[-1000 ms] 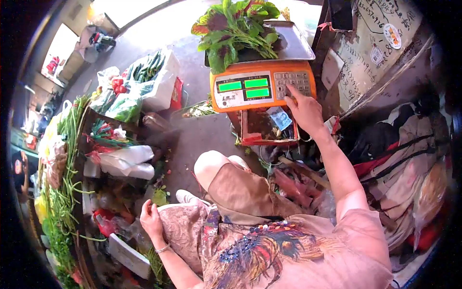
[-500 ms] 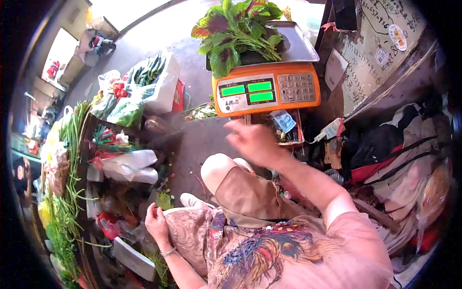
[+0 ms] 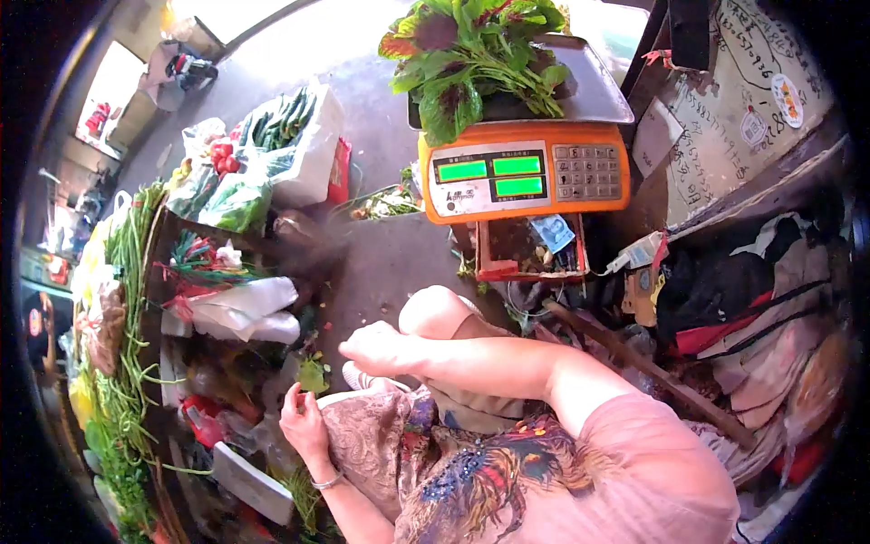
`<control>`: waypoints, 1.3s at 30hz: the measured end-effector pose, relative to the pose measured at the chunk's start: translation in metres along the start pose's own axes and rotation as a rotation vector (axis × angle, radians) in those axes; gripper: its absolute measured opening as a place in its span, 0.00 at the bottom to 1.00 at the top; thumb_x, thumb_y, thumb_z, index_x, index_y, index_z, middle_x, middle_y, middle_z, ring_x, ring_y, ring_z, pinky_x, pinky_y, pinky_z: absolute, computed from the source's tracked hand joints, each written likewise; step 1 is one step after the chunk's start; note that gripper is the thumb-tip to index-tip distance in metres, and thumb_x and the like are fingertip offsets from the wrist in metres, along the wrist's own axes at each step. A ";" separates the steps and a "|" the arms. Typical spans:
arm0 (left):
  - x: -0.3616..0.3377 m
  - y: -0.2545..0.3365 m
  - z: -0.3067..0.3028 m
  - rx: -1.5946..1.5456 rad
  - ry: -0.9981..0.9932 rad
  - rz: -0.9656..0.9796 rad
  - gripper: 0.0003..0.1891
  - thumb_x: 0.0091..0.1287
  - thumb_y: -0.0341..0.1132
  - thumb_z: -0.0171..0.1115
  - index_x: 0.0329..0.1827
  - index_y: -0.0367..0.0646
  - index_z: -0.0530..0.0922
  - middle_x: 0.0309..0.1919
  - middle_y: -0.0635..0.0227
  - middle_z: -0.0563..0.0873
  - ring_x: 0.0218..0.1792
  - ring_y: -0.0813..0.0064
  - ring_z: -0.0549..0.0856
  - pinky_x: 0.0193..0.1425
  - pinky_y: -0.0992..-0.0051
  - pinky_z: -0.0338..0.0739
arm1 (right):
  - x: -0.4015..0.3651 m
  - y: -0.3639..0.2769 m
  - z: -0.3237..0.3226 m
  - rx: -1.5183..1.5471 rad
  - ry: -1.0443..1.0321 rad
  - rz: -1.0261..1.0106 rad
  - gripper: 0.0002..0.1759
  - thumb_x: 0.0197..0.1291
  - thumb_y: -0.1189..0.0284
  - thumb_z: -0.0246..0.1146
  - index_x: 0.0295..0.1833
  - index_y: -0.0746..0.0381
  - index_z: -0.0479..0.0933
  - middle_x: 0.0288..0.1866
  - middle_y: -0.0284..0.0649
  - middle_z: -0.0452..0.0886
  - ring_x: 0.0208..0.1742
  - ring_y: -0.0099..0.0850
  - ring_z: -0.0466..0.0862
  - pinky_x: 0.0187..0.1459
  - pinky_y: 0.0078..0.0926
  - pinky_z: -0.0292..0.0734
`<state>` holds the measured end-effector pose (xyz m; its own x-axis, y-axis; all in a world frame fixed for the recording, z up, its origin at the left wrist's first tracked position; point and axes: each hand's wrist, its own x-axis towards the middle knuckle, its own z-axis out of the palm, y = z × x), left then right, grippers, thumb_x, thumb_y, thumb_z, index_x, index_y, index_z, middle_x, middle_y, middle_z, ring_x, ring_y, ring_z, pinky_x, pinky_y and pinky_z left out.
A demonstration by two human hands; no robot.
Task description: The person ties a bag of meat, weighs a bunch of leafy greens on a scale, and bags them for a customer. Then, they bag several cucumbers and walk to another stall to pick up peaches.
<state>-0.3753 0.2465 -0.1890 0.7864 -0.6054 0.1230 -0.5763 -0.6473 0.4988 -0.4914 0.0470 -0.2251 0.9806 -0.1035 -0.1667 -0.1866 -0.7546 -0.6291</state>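
My right hand [image 3: 376, 349] is curled closed in front of my knee; whatever it may hold is hidden. My left hand [image 3: 302, 422] rests beside my lap, fingers loosely bent and apart, with nothing visible in it. Ahead, an orange electronic scale [image 3: 589, 204] shows three lit green displays. A bunch of red-and-green amaranth leaves [image 3: 453, 100] lies on its metal pan [image 3: 598, 86]. Under the scale is an open reddish box [image 3: 494, 269] with a blue banknote [image 3: 555, 232] in it.
At left, long beans [image 3: 136, 263] hang beside white plastic bags [image 3: 240, 306]. Cucumbers [image 3: 281, 122] fill a white foam box [image 3: 313, 168], near bagged greens [image 3: 237, 208]. A wooden stick [image 3: 652, 376] slants at right, near piled clothes [image 3: 716, 290]. A written-on board [image 3: 707, 136] stands behind.
My right hand has moved from in front of the scale down and left to near my knee. The box under the scale now shows more fully. My left hand stays nearly still.
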 end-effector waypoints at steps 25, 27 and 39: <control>-0.006 -0.023 -0.019 0.108 0.045 0.011 0.17 0.61 0.40 0.60 0.50 0.42 0.79 0.42 0.61 0.85 0.45 0.59 0.82 0.50 0.59 0.72 | 0.026 -0.005 0.004 0.129 0.133 0.083 0.15 0.55 0.65 0.64 0.46 0.60 0.80 0.38 0.49 0.84 0.43 0.47 0.83 0.46 0.39 0.77; -0.008 -0.028 -0.017 0.097 0.066 0.024 0.17 0.61 0.40 0.60 0.50 0.43 0.79 0.44 0.61 0.85 0.46 0.60 0.81 0.51 0.60 0.71 | 0.026 -0.004 0.007 0.118 0.146 0.071 0.15 0.55 0.65 0.63 0.46 0.60 0.80 0.38 0.49 0.84 0.43 0.48 0.83 0.46 0.39 0.77; -0.012 -0.045 -0.017 0.106 0.080 -0.005 0.16 0.62 0.41 0.60 0.50 0.44 0.79 0.37 0.60 0.84 0.42 0.61 0.82 0.47 0.62 0.72 | 0.037 0.007 0.025 0.044 0.189 0.041 0.15 0.51 0.65 0.64 0.43 0.61 0.81 0.34 0.47 0.83 0.38 0.43 0.84 0.43 0.36 0.78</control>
<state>-0.3549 0.2910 -0.1983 0.8023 -0.5656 0.1909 -0.5891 -0.6984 0.4064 -0.4581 0.0540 -0.2546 0.9653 -0.2563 -0.0496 -0.2246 -0.7185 -0.6583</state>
